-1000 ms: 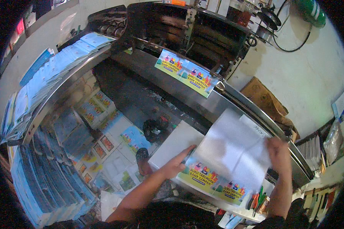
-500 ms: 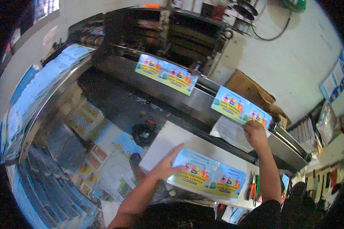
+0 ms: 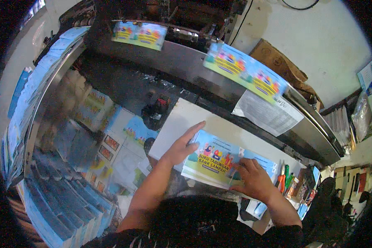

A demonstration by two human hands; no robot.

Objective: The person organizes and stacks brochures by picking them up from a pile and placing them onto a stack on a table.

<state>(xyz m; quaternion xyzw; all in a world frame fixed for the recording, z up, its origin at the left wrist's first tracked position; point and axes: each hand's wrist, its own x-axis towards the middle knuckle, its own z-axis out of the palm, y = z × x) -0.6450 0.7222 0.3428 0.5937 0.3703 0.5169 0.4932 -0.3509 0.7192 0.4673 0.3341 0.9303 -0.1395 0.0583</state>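
Note:
A stack of blue, yellow and green printed sheets [image 3: 211,159] with cartoon figures lies on a white board [image 3: 173,124] in front of me. My left hand [image 3: 178,152] is at its left end, thumb over the top sheet and forefinger stretched along the edge. My right hand [image 3: 254,177] bends over the right part of the stack, its fingers curled on a sheet whose edge seems lifted. The palm hides that grip in part. Beyond the board, one matching sheet [image 3: 246,70] hangs over a long metal rail [image 3: 186,58], and another sheet [image 3: 139,35] hangs farther left.
Pliers with orange handles [image 3: 281,182] and a green-handled tool [image 3: 289,180] lie right of the stack. A written paper [image 3: 268,111] is on the rail's front. Long rows of blue booklets [image 3: 47,78] line the left, with more stacks [image 3: 66,211] below. Cardboard [image 3: 277,62] leans behind.
My right hand has come back from the sheet on the rail to the stack. The hanging sheets appear farther left along the rail, and the view has shifted. My left hand stays at the stack.

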